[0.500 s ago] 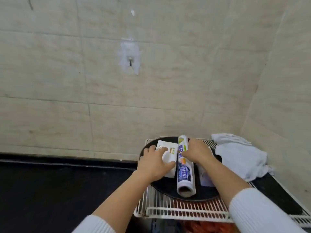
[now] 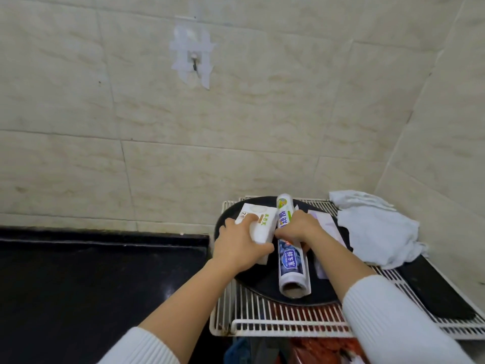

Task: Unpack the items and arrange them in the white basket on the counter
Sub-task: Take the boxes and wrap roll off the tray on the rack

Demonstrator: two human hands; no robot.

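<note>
Pale wall tiles stand behind a black desk [image 2: 91, 279] with a white wire basket [image 2: 262, 321] on it. A black plate [image 2: 262, 285] lies in the basket. The left hand [image 2: 240, 248] has its fingers [image 2: 246, 220] wrapped around a white box [image 2: 259, 227], which now sits a bit higher and more tilted than before. The right hand [image 2: 299, 229] still grips a roll of bags [image 2: 290, 256] just beside the box. A white cloth [image 2: 378, 232] lies to the right of both hands.
</note>
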